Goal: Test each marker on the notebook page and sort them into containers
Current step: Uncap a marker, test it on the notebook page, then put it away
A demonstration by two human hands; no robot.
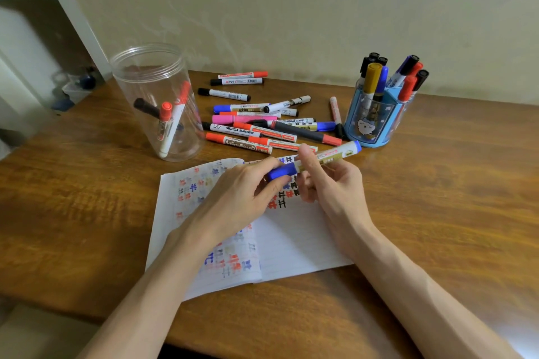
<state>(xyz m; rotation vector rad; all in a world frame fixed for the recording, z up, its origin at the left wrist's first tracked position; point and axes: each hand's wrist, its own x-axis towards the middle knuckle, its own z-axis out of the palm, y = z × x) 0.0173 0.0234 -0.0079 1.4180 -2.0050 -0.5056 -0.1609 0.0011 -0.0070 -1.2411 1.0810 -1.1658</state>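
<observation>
Both hands hold a blue marker (329, 156) above the open notebook (291, 242). My left hand (242, 195) grips its blue cap end. The white barrel sits in the fingers and thumb of my right hand (329, 183). The cap sits on the marker. Red, black and blue test marks cover the upper part of the notebook page. A loose pile of markers (256, 122) lies beyond the notebook. At the left a clear plastic jar (157, 96) holds a few markers. A blue pen holder (376, 116) at the right holds several markers standing upright.
All of this lies on a brown wooden table (452, 183) set against a pale wall. White shelving (43, 38) stands beyond the table's left edge. The table's front edge runs just below the notebook.
</observation>
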